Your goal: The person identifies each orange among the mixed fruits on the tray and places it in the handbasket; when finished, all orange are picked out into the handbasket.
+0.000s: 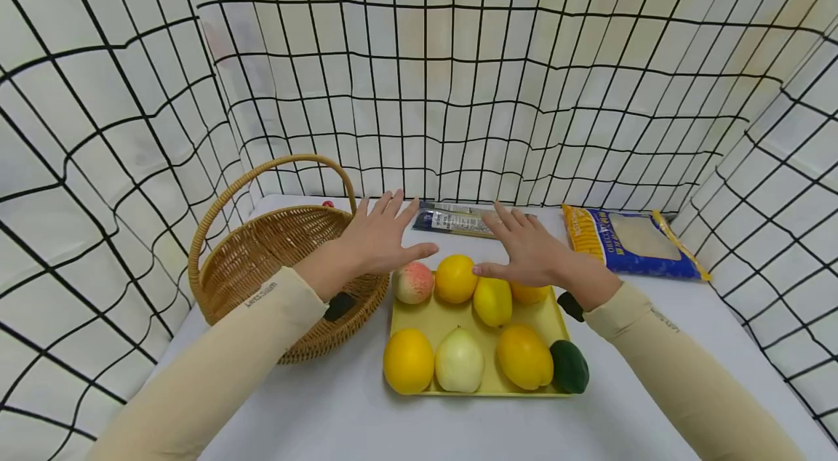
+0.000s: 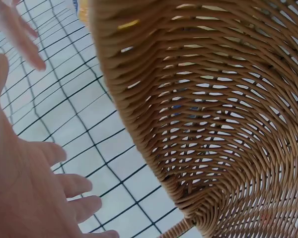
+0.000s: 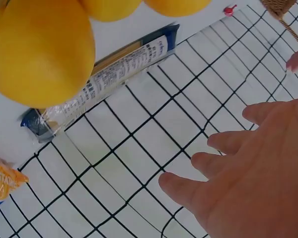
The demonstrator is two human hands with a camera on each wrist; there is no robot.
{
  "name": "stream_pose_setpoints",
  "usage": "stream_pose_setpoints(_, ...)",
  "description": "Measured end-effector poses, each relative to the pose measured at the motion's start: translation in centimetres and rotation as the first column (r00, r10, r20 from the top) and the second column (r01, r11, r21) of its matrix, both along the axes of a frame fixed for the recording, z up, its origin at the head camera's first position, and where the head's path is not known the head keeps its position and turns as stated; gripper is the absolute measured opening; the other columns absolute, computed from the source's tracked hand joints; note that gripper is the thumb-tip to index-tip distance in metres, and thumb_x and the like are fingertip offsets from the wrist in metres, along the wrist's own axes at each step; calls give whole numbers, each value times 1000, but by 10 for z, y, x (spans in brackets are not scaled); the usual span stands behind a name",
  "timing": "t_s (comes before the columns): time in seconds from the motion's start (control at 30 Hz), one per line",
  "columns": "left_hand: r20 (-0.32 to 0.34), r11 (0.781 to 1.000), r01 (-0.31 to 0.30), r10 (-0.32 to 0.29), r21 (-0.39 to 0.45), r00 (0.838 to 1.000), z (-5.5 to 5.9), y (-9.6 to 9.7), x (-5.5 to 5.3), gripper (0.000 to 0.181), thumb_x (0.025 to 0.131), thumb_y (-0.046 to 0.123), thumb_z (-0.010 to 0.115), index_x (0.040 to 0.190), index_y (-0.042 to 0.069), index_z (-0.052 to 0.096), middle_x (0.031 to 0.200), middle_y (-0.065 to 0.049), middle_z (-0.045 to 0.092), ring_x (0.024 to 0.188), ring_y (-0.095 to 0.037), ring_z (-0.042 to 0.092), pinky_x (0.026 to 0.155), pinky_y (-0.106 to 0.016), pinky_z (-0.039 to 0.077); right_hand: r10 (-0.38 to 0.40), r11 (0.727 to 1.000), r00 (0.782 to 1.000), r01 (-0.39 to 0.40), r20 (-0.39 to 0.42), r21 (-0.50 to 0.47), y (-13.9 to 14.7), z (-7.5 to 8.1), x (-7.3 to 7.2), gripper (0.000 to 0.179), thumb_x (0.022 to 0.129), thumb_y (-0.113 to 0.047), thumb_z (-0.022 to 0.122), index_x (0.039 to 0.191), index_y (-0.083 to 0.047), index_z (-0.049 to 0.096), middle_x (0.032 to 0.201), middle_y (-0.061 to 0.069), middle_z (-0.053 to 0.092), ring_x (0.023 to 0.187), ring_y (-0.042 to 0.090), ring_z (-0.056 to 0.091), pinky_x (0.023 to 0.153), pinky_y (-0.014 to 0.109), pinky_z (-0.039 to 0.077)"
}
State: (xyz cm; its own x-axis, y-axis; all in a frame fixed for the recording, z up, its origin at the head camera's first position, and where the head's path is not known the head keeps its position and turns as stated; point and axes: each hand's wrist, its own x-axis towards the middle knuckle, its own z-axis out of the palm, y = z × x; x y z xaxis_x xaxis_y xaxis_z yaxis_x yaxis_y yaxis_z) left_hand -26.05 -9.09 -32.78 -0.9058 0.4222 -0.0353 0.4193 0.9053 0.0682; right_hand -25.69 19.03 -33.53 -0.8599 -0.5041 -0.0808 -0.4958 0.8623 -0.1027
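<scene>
Fingers spread, my left hand [image 1: 382, 234] hovers beside the rim of the wicker basket [image 1: 262, 250] and holds nothing. My right hand [image 1: 529, 249], also spread and bare, hangs above the back right of a yellow tray [image 1: 419, 323]. The tray carries a peach [image 1: 414, 282], an orange [image 1: 456, 278] at the back, another orange [image 1: 409, 361] at the front left, a pale pear [image 1: 460, 361], a yellow fruit [image 1: 493, 301], a mango-like fruit [image 1: 524, 357] and a dark green avocado-like fruit [image 1: 569, 366]. In the right wrist view, a large yellow-orange fruit [image 3: 39, 49] looms close.
A flat clear packet [image 1: 458, 219] with a printed label lies behind the tray. To the right is a blue and orange pasta bag [image 1: 635, 243]. White walls with black netting [image 1: 458, 83] enclose the table. A small red object [image 1: 328, 204] sits behind the basket.
</scene>
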Motion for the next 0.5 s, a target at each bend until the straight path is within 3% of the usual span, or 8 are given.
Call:
stream_pose_setpoints(0.2, -13, 999, 6, -6, 46, 1000, 6, -17, 18, 93, 87, 79, 27, 157, 19, 16, 162, -15, 8, 149, -35, 10, 119, -56, 7, 11, 998, 1000, -10, 16, -62, 10, -8, 7, 101, 83, -74, 51, 157, -16, 14, 162, 16, 7, 146, 42, 15, 115, 62, 17)
stream_pose_setpoints(0.37, -88, 993, 4, 6, 115, 996, 21, -35, 44, 80, 93, 66, 42, 153, 13, 31, 158, -16, 25, 145, -37, 24, 118, -55, 18, -48, 984, 995, 61, 83, -168, 33, -22, 3, 96, 84, -59, 64, 156, -14, 19, 162, 16, 12, 145, 42, 18, 113, 62, 23)
stream_pose_setpoints(0.5, -151, 982, -35, 64, 185, 986, 27, -52, 69, 69, 95, 56, 50, 147, 11, 42, 152, -16, 38, 139, -38, 34, 114, -56, 27, -91, 964, 988, 119, 126, -237, 52, -33, 1, 92, 86, -51, 67, 155, -11, 22, 160, 17, 19, 144, 41, 22, 113, 61, 24)
